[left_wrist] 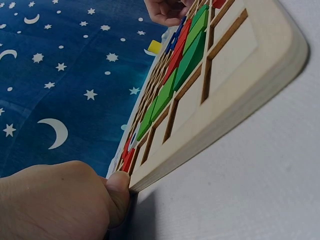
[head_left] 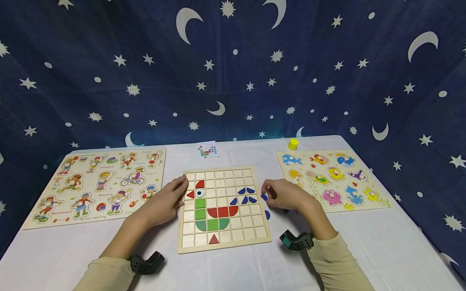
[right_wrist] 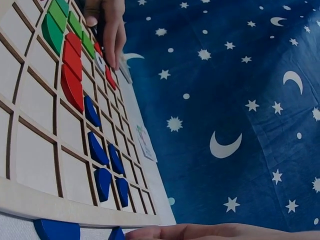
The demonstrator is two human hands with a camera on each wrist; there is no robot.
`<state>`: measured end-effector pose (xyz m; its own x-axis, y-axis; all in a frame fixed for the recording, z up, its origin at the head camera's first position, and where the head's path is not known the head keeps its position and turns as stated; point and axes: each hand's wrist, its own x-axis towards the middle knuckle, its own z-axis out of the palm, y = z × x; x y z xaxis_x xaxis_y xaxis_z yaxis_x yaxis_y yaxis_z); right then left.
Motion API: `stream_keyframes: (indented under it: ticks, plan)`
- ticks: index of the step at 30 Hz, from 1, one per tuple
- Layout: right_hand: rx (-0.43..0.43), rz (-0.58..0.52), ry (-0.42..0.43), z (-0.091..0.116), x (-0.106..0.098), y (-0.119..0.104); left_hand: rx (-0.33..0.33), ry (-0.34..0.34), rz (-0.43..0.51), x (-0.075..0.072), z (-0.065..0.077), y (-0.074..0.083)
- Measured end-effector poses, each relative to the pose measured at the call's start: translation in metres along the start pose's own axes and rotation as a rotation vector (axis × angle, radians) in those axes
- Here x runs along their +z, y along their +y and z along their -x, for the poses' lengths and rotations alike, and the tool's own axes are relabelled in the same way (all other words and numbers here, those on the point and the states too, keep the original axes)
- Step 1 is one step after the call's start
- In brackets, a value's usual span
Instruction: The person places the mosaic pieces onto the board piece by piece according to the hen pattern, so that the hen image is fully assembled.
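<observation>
A square wooden grid board (head_left: 223,244) holds red, green and blue pieces and a white eye piece (head_left: 200,192), laid out like a bird. At the board's left edge, my left hand (head_left: 165,204) holds it; the thumb meets the rim in the left wrist view. To the right of the board, my right hand (head_left: 287,195) has its curled fingers at a blue piece (head_left: 264,197), which touches a fingertip in the right wrist view (right_wrist: 117,234). Just below that lies another blue piece (head_left: 267,214). Several blue pieces (head_left: 245,200) sit in the cells at the board's right.
A small pattern card (head_left: 208,150) lies behind the board. A sports peg puzzle (head_left: 98,186) is at the left, a sea-animal puzzle (head_left: 333,182) at the right. Beside the latter's top edge stands a yellow cylinder (head_left: 293,144). A starry blue curtain (head_left: 233,72) hangs behind the white table.
</observation>
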<state>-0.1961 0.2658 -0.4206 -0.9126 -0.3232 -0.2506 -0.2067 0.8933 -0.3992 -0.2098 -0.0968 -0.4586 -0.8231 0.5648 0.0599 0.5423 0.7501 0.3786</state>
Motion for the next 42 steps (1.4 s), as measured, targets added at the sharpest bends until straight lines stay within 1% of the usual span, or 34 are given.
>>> stream_keyframes:
  ticks: [8, 12, 15, 18, 21, 26, 31, 35, 42]
  plan:
    - [0.030, -0.031, -0.023, 0.0004, -0.0004, 0.0006, 0.006, 0.007, -0.011, 0.0002, -0.0007, -0.0001]
    - [0.009, -0.002, -0.007, -0.0006, -0.0003, 0.0002, 0.006, 0.009, -0.013, 0.0001, -0.0008, 0.0002]
    - [0.007, 0.012, 0.011, -0.0024, 0.0013, -0.0001, 0.002, 0.007, -0.013, -0.0001, -0.0007, 0.0007]
    - [0.027, 0.015, 0.022, -0.0039, 0.0026, -0.0006, 0.000, 0.007, -0.014, -0.0001, -0.0006, 0.0009]
    - [0.022, 0.035, 0.033, -0.0045, 0.0030, -0.0013, 0.008, 0.010, -0.014, -0.0003, -0.0007, 0.0013]
    - [0.015, 0.080, 0.032, -0.0057, 0.0032, -0.0030, 0.024, 0.015, -0.010, -0.0012, -0.0009, 0.0026]
    - [0.042, 0.098, 0.027, -0.0068, 0.0049, -0.0039, 0.024, 0.010, -0.005, -0.0021, -0.0005, 0.0030]
    - [0.041, 0.092, 0.021, -0.0064, 0.0048, -0.0035, 0.023, 0.005, -0.001, -0.0026, -0.0001, 0.0029]
    - [-0.007, 0.032, -0.001, -0.0031, 0.0016, -0.0032, 0.016, 0.002, -0.003, -0.0023, 0.0002, 0.0026]
